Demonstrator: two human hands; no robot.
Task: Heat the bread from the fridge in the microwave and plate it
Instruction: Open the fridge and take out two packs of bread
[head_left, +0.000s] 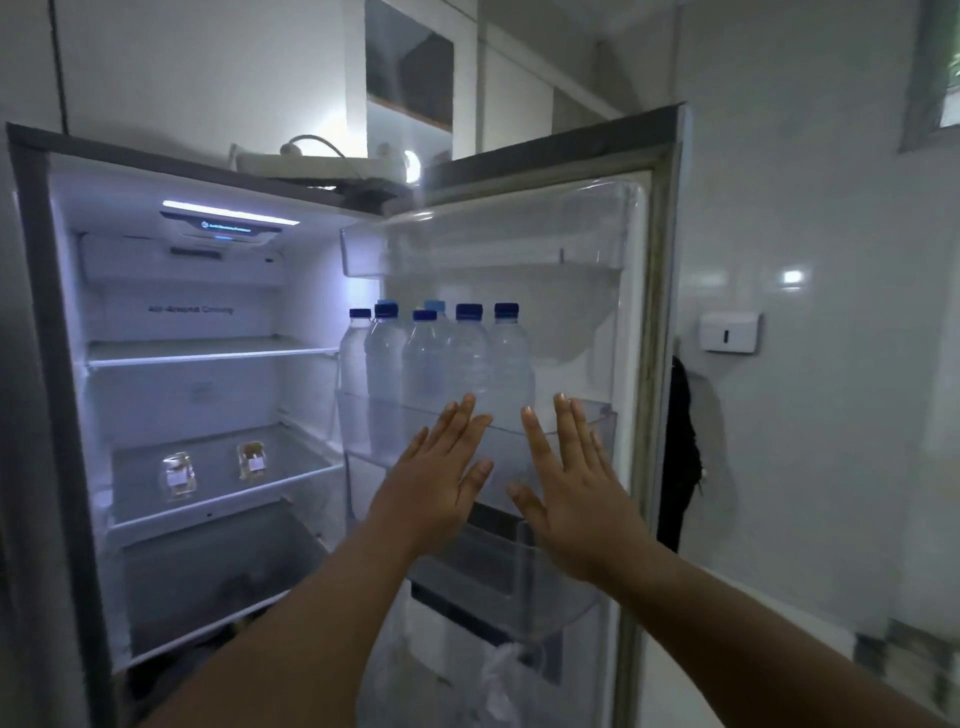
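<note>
Head: bread (215, 470) left of hands (511, 478).

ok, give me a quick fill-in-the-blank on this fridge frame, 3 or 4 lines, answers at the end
1. The fridge door stands ____.
2. The water bottles in the door shelf have caps coloured ____.
3. The left hand and right hand are held up flat with fingers straight, holding ____.
4. The number of small wrapped packets on the inner glass shelf is ____.

Missing words: open; blue; nothing; two
</note>
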